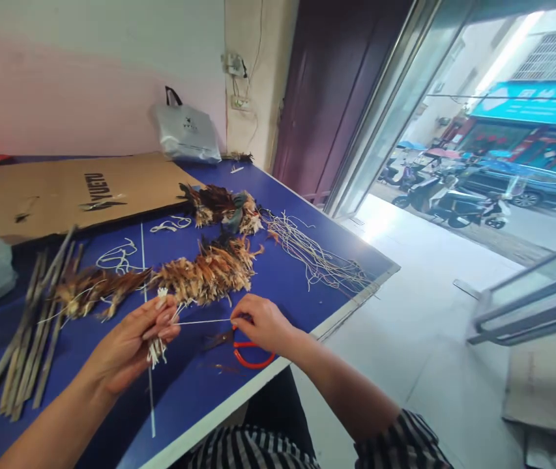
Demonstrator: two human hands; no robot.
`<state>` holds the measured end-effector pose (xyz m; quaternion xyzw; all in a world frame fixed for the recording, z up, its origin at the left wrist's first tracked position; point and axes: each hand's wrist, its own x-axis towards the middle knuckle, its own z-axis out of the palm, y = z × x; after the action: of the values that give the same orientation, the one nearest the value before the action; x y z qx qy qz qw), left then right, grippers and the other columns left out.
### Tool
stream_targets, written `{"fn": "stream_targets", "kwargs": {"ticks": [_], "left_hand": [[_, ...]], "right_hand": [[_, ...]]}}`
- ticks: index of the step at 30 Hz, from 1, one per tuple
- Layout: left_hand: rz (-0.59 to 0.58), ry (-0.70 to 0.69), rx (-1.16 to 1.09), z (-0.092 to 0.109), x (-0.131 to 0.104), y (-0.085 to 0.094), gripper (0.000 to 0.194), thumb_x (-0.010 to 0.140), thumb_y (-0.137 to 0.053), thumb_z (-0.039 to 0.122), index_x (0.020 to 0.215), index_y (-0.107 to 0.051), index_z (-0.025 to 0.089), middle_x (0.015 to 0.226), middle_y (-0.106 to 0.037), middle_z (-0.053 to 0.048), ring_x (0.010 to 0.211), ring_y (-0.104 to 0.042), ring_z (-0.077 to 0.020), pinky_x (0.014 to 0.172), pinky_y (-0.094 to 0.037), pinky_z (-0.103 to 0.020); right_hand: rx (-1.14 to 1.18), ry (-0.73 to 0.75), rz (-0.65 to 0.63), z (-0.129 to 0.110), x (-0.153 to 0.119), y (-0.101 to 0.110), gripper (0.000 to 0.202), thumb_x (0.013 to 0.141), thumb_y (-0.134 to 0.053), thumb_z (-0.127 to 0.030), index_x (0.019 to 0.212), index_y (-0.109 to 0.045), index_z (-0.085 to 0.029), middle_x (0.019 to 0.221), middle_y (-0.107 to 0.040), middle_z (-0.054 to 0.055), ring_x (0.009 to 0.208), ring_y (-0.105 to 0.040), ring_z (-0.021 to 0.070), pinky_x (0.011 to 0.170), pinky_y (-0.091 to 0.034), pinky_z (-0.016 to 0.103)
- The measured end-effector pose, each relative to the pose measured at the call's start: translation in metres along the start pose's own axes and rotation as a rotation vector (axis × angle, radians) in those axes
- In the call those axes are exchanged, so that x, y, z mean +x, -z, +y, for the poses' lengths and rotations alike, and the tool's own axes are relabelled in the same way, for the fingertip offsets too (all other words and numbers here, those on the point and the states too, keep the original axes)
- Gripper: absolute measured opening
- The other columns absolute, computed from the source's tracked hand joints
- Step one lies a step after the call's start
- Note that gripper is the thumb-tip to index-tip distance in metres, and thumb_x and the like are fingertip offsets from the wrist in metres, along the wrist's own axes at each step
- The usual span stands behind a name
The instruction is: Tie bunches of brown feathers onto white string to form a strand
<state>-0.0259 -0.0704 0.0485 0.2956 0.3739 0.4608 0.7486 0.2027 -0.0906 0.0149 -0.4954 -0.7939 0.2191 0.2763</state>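
Note:
My left hand (143, 339) is closed around a small bundle of white strings (157, 352), whose ends stick out above and below the fingers. From it a single white string (204, 322) runs taut to my right hand (263, 322), which pinches the far end between thumb and finger. Red-handled scissors (253, 359) lie on the table under my right hand, their blades pointing left. Just beyond both hands is a thick row of brown feathers (209, 270). A looser clump of brown feathers (96, 290) with white threads lies left of it.
Thin wooden sticks (33, 332) lie at the left on the blue table (199, 417). Farther back are darker feathers (219, 205), a flattened cardboard sheet (62, 189) and a silver bag (190, 130). Loose pale strings (317, 251) spread toward the table's right edge.

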Motion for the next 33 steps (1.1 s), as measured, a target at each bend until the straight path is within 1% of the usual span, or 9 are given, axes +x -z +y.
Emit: {"fn": "stream_targets", "kwargs": {"ticks": [5, 8, 13, 17, 20, 23, 26, 30, 33], "left_hand": [[0.025, -0.065, -0.115, 0.010, 0.000, 0.003, 0.018, 0.081, -0.046, 0.004, 0.072, -0.060, 0.008, 0.056, -0.041, 0.002, 0.041, -0.032, -0.0007, 0.041, -0.040, -0.013], [0.018, -0.116, -0.187, 0.019, 0.000, 0.011, 0.022, 0.083, -0.040, 0.003, 0.072, -0.059, 0.007, 0.056, -0.041, 0.002, 0.039, -0.029, 0.0008, 0.040, -0.039, -0.012], [-0.040, -0.195, -0.291, 0.027, -0.001, 0.022, 0.023, 0.085, -0.037, 0.004, 0.077, -0.058, 0.006, 0.055, -0.040, 0.003, 0.040, -0.032, 0.0003, 0.041, -0.037, -0.011], [-0.082, -0.254, -0.348, 0.031, -0.002, 0.030, 0.020, 0.086, -0.042, 0.010, 0.075, -0.058, 0.007, 0.054, -0.039, 0.004, 0.040, -0.031, 0.0004, 0.042, -0.036, -0.011], [-0.103, -0.277, -0.338, 0.032, -0.001, 0.035, 0.014, 0.084, -0.047, 0.009, 0.077, -0.059, 0.007, 0.055, -0.041, 0.003, 0.041, -0.030, 0.0008, 0.043, -0.036, -0.011], [-0.099, -0.287, -0.302, 0.030, 0.001, 0.038, 0.011, 0.083, -0.050, 0.011, 0.078, -0.060, 0.007, 0.055, -0.043, 0.003, 0.041, -0.029, 0.0008, 0.044, -0.036, -0.011], [-0.089, -0.283, -0.281, 0.027, 0.001, 0.038, 0.011, 0.082, -0.053, 0.013, 0.078, -0.061, 0.007, 0.054, -0.043, 0.003, 0.041, -0.029, 0.0005, 0.044, -0.036, -0.011], [-0.082, -0.294, -0.271, 0.024, 0.000, 0.038, 0.009, 0.081, -0.055, 0.013, 0.078, -0.061, 0.007, 0.054, -0.044, 0.003, 0.042, -0.029, 0.0005, 0.045, -0.036, -0.012], [-0.080, -0.319, -0.257, 0.023, 0.000, 0.041, 0.009, 0.081, -0.056, 0.015, 0.078, -0.061, 0.008, 0.055, -0.043, 0.004, 0.042, -0.027, 0.0007, 0.046, -0.035, -0.012]], "right_hand": [[-0.223, -0.050, -0.070, -0.003, -0.015, 0.004, 0.016, 0.081, -0.051, -0.023, 0.092, -0.063, -0.020, 0.092, -0.058, 0.005, 0.089, -0.052, 0.0164, 0.082, -0.038, 0.029], [-0.354, -0.105, -0.188, -0.003, -0.031, 0.010, 0.035, 0.074, -0.058, -0.029, 0.108, -0.057, -0.023, 0.105, -0.052, 0.008, 0.095, -0.049, 0.0212, 0.085, -0.037, 0.034], [-0.445, -0.179, -0.267, 0.000, -0.050, 0.013, 0.063, 0.066, -0.048, -0.010, 0.126, -0.042, -0.025, 0.110, -0.046, 0.009, 0.098, -0.048, 0.0220, 0.084, -0.038, 0.033], [-0.459, -0.236, -0.279, 0.004, -0.057, 0.010, 0.059, 0.071, -0.043, -0.012, 0.129, -0.039, -0.021, 0.105, -0.048, 0.011, 0.092, -0.052, 0.0224, 0.079, -0.042, 0.034], [-0.449, -0.169, -0.239, 0.003, -0.057, 0.008, 0.055, 0.073, -0.045, -0.017, 0.127, -0.043, -0.020, 0.116, -0.045, 0.013, 0.102, -0.048, 0.0247, 0.087, -0.039, 0.037], [-0.473, -0.044, -0.206, 0.001, -0.048, 0.004, 0.057, 0.069, -0.047, -0.012, 0.126, -0.045, -0.021, 0.129, -0.038, 0.011, 0.114, -0.039, 0.0265, 0.096, -0.032, 0.040], [-0.468, 0.002, -0.284, 0.003, -0.033, -0.002, 0.061, 0.068, -0.042, -0.005, 0.127, -0.044, -0.021, 0.120, -0.046, 0.011, 0.108, -0.044, 0.0238, 0.094, -0.034, 0.038], [-0.463, -0.048, -0.347, 0.012, -0.019, -0.003, 0.069, 0.067, -0.043, -0.003, 0.133, -0.037, -0.020, 0.103, -0.054, 0.011, 0.093, -0.051, 0.0224, 0.083, -0.040, 0.035], [-0.244, -0.167, -0.345, 0.009, -0.015, 0.004, 0.068, 0.069, -0.045, -0.006, 0.134, -0.035, -0.020, 0.092, -0.057, 0.009, 0.083, -0.054, 0.0201, 0.078, -0.041, 0.035]]}}
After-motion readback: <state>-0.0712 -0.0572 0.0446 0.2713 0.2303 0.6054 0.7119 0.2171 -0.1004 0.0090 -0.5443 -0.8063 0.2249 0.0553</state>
